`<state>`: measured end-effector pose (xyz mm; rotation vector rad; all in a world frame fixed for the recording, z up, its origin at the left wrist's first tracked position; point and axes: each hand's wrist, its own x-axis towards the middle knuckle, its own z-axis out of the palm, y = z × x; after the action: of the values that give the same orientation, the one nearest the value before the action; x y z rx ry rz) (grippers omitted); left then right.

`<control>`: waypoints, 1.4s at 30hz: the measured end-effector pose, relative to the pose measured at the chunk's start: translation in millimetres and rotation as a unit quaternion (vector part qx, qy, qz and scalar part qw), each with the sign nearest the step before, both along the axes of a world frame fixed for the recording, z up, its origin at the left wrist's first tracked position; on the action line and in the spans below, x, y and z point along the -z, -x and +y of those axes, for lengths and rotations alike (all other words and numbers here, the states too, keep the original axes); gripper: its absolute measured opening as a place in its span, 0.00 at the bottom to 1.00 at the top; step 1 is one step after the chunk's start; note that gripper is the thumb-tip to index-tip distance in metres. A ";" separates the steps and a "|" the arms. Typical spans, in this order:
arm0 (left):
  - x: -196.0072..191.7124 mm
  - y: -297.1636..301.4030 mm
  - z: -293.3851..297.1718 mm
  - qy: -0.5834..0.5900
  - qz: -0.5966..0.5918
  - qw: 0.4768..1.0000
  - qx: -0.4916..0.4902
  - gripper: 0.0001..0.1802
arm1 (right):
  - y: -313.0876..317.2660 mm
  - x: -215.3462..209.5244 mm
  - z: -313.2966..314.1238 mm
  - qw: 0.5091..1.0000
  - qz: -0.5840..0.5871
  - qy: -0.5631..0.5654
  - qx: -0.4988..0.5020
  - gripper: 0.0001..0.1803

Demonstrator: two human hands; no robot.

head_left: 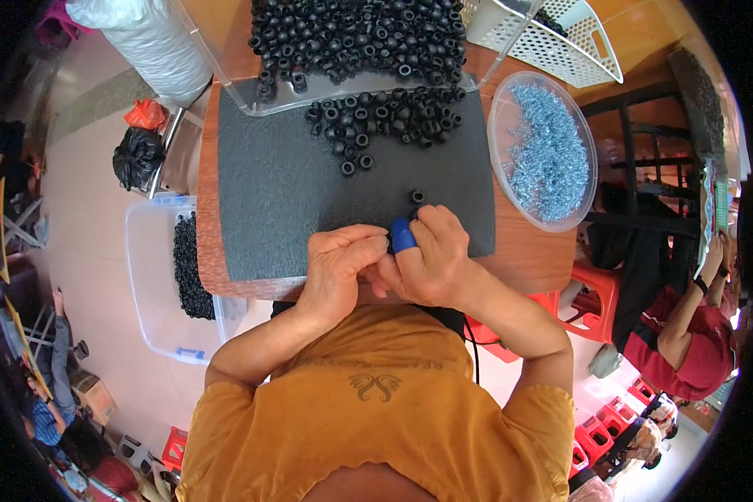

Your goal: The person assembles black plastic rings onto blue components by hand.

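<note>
My left hand (341, 264) and my right hand (437, 258) meet at the near edge of a dark grey mat (268, 192). Pinched between their fingertips is a small black hollow plastic piece (390, 243), mostly covered by the fingers. A blue finger cot (402, 236) sleeves one finger of the right hand. Just beyond that hand, a single black ring-like piece (417, 197) lies on the mat. Farther up, many similar black pieces (385, 115) spill out of a clear tray (284, 105) heaped with more of them.
Right of the mat stands a round clear tub (499, 155) of small translucent blue parts (552, 155). A white perforated basket (552, 54) sits behind it. Left and lower, a clear bin (146, 284) holds black pieces. A person in a red shirt (682, 343) works at the right.
</note>
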<state>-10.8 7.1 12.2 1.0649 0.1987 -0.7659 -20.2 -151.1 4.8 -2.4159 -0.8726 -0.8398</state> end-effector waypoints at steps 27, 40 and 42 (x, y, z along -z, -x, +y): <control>11.6 -4.6 2.6 -0.068 -0.079 0.994 0.042 0.10 | -1.8 -6.1 -4.2 0.995 0.076 0.051 -0.039 0.13; 7.8 -7.1 -6.7 -0.104 -0.115 0.987 0.037 0.10 | -8.9 -8.3 -12.1 0.987 0.069 0.122 -0.082 0.10; 1.8 -9.7 -3.4 -0.119 -0.075 0.988 0.057 0.12 | -7.6 -6.1 -11.6 0.990 0.070 0.098 -0.067 0.12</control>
<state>-1.1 3.7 10.4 1.3639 0.1021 -0.7744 -12.7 -162.7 10.9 -2.5127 -1.0927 -0.5509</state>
